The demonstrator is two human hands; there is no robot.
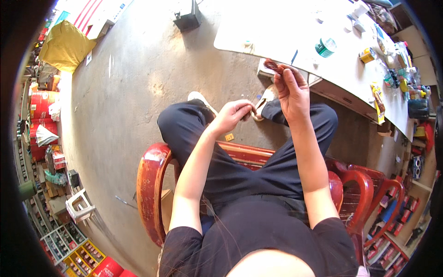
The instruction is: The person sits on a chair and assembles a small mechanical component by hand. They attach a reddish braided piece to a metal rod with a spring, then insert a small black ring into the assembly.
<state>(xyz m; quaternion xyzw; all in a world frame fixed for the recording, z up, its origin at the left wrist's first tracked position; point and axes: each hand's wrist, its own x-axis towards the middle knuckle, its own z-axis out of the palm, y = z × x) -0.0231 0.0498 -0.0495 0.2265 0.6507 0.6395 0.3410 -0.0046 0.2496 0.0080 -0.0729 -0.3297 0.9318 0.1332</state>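
My right hand (pixel 294 90) is raised near the front edge of the white table. Between its thumb and fingers it pinches a small bundle of thin reddish-brown strands (pixel 273 66), whose loose end sticks out to the left. Lower and to the left, my left hand (pixel 234 115) hangs over the gap between my knees. Its thumb and fingers are pressed together at the tips. Whatever they may hold is too small to make out.
I sit on a red wooden chair (pixel 152 184) with curved arms. The white table (pixel 277 27) ahead bears a green-labelled tub (pixel 326 47), a yellow can (pixel 368 55) and several bottles. A white stool (pixel 80 206) and stocked shelves stand left; a black box-shaped object (pixel 187 17) lies ahead.
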